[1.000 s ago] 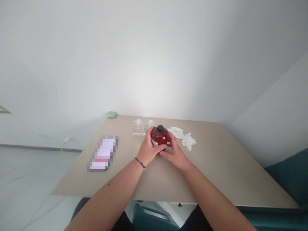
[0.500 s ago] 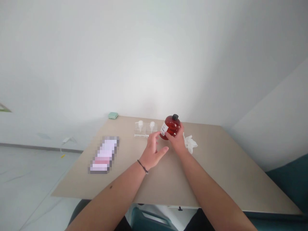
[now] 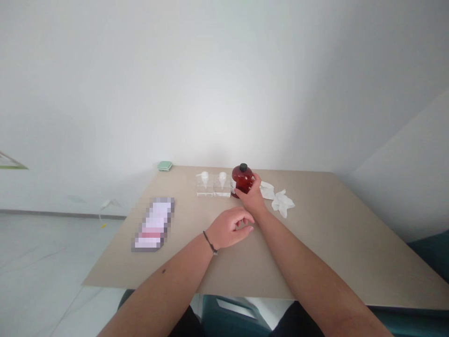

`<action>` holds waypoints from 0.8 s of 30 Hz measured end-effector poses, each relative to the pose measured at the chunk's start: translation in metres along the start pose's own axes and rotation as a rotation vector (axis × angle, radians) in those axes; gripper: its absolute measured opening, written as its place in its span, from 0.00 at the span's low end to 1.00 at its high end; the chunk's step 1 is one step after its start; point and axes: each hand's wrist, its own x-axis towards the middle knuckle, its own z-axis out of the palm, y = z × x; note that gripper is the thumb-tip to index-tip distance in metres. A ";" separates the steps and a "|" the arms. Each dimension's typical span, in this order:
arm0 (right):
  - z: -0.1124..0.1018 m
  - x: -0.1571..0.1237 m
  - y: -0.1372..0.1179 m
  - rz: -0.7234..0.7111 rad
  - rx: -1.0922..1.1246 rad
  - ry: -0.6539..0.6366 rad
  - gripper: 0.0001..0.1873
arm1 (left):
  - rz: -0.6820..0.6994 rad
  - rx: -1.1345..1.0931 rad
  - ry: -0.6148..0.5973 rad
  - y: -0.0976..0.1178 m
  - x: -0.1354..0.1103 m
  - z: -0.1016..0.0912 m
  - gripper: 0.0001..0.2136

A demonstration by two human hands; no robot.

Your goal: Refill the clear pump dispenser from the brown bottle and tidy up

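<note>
A round red bottle with a black cap stands upright at the far middle of the beige table. My right hand is wrapped round its right side and holds it. Touching the bottle's left side are two small clear bottles with white caps. My left hand rests nearer to me on the table, fingers loosely curled under, with nothing in it. A dark band circles my left wrist.
Crumpled white tissues lie just right of the red bottle. A blurred-out flat item lies on the table's left part. A small green case sits at the far left corner. White walls stand behind the table.
My right hand carried the red bottle from the table's middle away to the back and set it down beside the clear bottles. My left hand let go of it and drew back.
</note>
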 end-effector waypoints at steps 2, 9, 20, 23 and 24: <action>0.000 -0.001 -0.001 -0.003 -0.005 -0.002 0.51 | -0.012 0.000 0.000 0.000 0.000 0.000 0.06; -0.001 -0.003 0.002 -0.006 -0.007 -0.028 0.57 | -0.011 0.012 -0.013 -0.001 0.001 0.000 0.07; -0.020 -0.021 -0.012 -0.142 0.023 0.089 0.45 | -0.041 0.047 0.067 -0.009 0.000 0.000 0.06; -0.038 -0.035 -0.023 -0.158 0.088 0.157 0.31 | -0.041 0.058 0.108 -0.010 0.000 0.000 0.05; -0.045 -0.040 -0.024 -0.142 0.124 0.143 0.25 | -0.042 0.064 0.120 -0.011 0.001 0.000 0.05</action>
